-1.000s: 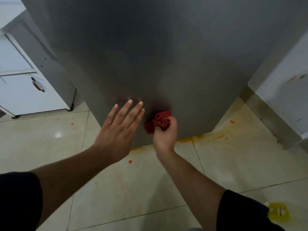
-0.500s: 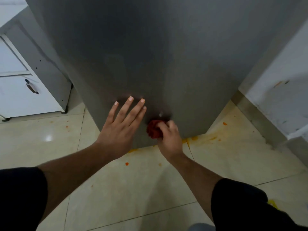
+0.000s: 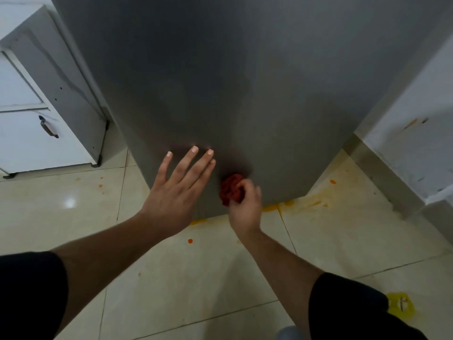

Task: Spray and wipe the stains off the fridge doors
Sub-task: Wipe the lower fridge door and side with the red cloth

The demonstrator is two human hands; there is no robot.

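Lower than a second ago, the crumpled red cloth [image 3: 231, 188] presses near the bottom edge of the grey fridge door [image 3: 245, 94], clenched in the right hand [image 3: 245, 208], while the left hand [image 3: 175, 192] lies flat, fingers spread, on the door beside it.

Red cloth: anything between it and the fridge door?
Nothing visible. The right hand holds the bunched red cloth against the lower fridge door; the left hand rests flat on the door beside it.
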